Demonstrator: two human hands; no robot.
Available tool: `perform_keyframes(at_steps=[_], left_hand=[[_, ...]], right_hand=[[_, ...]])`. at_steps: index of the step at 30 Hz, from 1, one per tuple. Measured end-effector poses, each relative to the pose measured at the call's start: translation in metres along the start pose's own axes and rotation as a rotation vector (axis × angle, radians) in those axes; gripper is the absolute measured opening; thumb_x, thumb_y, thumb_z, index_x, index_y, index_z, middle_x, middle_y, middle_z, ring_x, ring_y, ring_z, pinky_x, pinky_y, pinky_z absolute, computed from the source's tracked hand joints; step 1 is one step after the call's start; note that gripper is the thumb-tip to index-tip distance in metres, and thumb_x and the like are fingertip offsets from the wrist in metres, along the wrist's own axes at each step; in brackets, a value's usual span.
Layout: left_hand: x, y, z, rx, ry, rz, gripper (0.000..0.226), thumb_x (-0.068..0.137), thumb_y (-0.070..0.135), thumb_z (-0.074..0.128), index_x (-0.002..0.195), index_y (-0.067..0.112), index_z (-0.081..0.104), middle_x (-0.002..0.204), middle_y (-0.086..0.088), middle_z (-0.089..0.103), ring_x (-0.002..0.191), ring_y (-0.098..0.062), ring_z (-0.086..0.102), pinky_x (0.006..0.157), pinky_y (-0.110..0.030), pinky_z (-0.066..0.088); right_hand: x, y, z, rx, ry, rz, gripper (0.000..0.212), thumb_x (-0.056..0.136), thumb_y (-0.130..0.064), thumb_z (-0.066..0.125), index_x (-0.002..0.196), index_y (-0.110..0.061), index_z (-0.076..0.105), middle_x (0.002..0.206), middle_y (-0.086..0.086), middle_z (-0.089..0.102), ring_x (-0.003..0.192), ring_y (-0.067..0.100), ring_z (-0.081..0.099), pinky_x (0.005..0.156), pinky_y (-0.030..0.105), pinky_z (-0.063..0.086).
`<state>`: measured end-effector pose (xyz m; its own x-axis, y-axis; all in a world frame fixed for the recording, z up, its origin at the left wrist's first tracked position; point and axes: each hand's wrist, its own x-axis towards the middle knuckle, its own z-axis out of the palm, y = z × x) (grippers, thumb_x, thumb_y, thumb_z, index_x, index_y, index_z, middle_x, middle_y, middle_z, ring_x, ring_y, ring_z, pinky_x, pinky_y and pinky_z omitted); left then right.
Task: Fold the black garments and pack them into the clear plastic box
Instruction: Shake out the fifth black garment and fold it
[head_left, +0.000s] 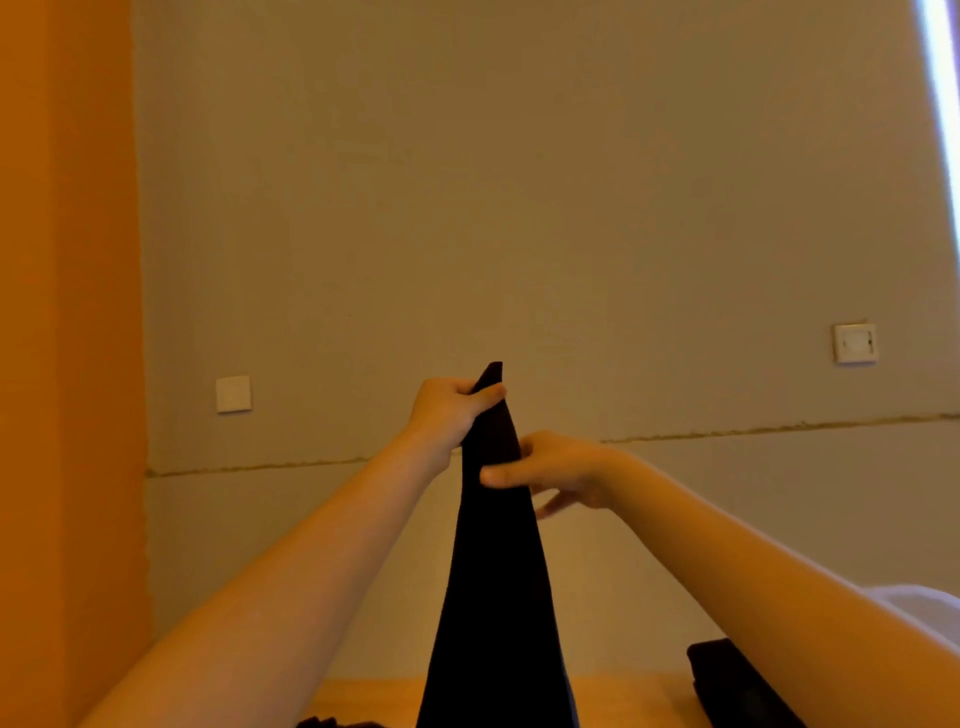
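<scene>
Hanging right down the middle of the view, a long black fabric garment (493, 597) widens toward the bottom edge, where it drops out of sight over a light wooden tabletop (363, 696). Low at the right, a dark folded bundle of black cloth (727, 680) sits on that same surface, partly hidden by the right forearm, and a bit of white sleeve (914, 603) shows above it. Up the fabric we go: the right hand (556, 470) pinches the narrow upper part between thumb and forefinger, the other fingers loose and extended below. Higher up, the left hand (449, 415) has its fingers curled tight round the garment just under its tip, holding it aloft. Beyond, a plain beige wall (519, 208) carries two white switch plates (233, 394), with an orange panel (67, 312) on the left.
</scene>
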<state>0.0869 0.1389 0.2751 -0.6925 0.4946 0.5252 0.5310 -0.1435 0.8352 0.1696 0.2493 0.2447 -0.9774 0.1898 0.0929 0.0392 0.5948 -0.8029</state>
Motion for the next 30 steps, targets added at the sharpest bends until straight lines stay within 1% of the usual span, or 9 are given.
perform_keyframes(at_steps=[5, 8, 13, 15, 17, 19, 21, 24, 30], left_hand=[[0.003, 0.0, -0.023, -0.134, 0.056, -0.034, 0.02, 0.091, 0.025, 0.059, 0.078, 0.01, 0.063, 0.08, -0.005, 0.064, 0.078, -0.02, 0.064, 0.069, -0.034, 0.055], [0.005, -0.003, -0.034, -0.247, 0.083, -0.084, 0.025, 0.096, 0.027, 0.051, 0.08, 0.01, 0.06, 0.081, -0.004, 0.06, 0.075, -0.017, 0.06, 0.058, -0.029, 0.051], [0.013, -0.003, -0.035, -0.426, 0.235, -0.261, 0.031, 0.097, 0.035, 0.048, 0.082, 0.008, 0.055, 0.083, -0.006, 0.056, 0.08, -0.021, 0.058, 0.071, -0.035, 0.052], [0.019, -0.004, -0.036, -0.377, 0.297, -0.288, 0.034, 0.097, 0.037, 0.047, 0.079, 0.008, 0.053, 0.086, -0.008, 0.055, 0.089, -0.026, 0.058, 0.081, -0.039, 0.051], [0.019, 0.0, -0.033, -0.21, 0.345, -0.261, 0.04, 0.098, 0.039, 0.043, 0.073, 0.009, 0.049, 0.082, -0.009, 0.05, 0.085, -0.027, 0.054, 0.076, -0.037, 0.046], [0.016, 0.008, -0.028, -0.138, 0.257, -0.173, 0.043, 0.097, 0.044, 0.041, 0.076, 0.007, 0.051, 0.081, -0.01, 0.052, 0.082, -0.026, 0.056, 0.074, -0.035, 0.045], [0.006, 0.019, -0.027, -0.101, 0.069, -0.088, 0.042, 0.091, 0.049, 0.049, 0.082, 0.008, 0.055, 0.077, -0.008, 0.059, 0.076, -0.022, 0.061, 0.068, -0.031, 0.049], [-0.004, 0.033, -0.038, 0.07, -0.104, -0.036, 0.023, 0.085, 0.032, 0.065, 0.08, 0.01, 0.062, 0.078, -0.004, 0.064, 0.067, -0.015, 0.064, 0.062, -0.026, 0.051], [0.0, 0.05, -0.048, 0.052, -0.01, 0.031, 0.016, 0.092, 0.024, 0.059, 0.08, 0.014, 0.062, 0.081, -0.005, 0.058, 0.073, -0.02, 0.059, 0.065, -0.03, 0.046]], right_hand=[[-0.003, 0.017, -0.01, 0.024, 0.037, -0.052, 0.009, 0.091, -0.015, 0.059, 0.089, -0.013, 0.068, 0.082, 0.0, 0.069, 0.074, 0.01, 0.066, 0.065, 0.022, 0.054], [-0.006, 0.015, -0.014, -0.018, 0.193, -0.066, 0.028, 0.094, -0.019, 0.053, 0.069, -0.011, 0.06, 0.065, 0.0, 0.061, 0.057, 0.005, 0.059, 0.055, 0.019, 0.051], [0.004, 0.009, -0.019, -0.081, 0.424, -0.152, 0.039, 0.096, -0.024, 0.049, 0.061, -0.007, 0.046, 0.055, 0.005, 0.042, 0.051, 0.017, 0.042, 0.052, 0.024, 0.037], [0.006, 0.003, -0.024, -0.098, 0.497, -0.204, 0.04, 0.097, -0.023, 0.047, 0.06, -0.01, 0.04, 0.053, 0.003, 0.035, 0.048, 0.016, 0.034, 0.05, 0.026, 0.027], [0.009, -0.006, -0.027, -0.1, 0.572, -0.262, 0.036, 0.099, -0.022, 0.042, 0.065, -0.008, 0.043, 0.057, 0.003, 0.038, 0.052, 0.015, 0.036, 0.051, 0.028, 0.026], [0.009, -0.014, -0.029, -0.089, 0.628, -0.328, 0.035, 0.1, -0.022, 0.037, 0.068, -0.009, 0.043, 0.061, 0.003, 0.04, 0.056, 0.014, 0.039, 0.053, 0.029, 0.027], [0.003, -0.018, -0.034, -0.034, 0.594, -0.394, 0.037, 0.099, -0.025, 0.04, 0.064, -0.014, 0.043, 0.061, -0.001, 0.042, 0.055, 0.011, 0.04, 0.052, 0.025, 0.03], [-0.011, -0.012, -0.048, -0.055, 0.379, -0.377, 0.02, 0.089, -0.025, 0.06, 0.071, -0.017, 0.06, 0.063, -0.006, 0.059, 0.057, 0.006, 0.056, 0.053, 0.017, 0.041], [-0.028, 0.006, -0.068, -0.195, 0.165, -0.189, 0.007, 0.081, -0.019, 0.07, 0.087, -0.016, 0.071, 0.085, 0.0, 0.071, 0.084, 0.017, 0.067, 0.076, 0.028, 0.055]])
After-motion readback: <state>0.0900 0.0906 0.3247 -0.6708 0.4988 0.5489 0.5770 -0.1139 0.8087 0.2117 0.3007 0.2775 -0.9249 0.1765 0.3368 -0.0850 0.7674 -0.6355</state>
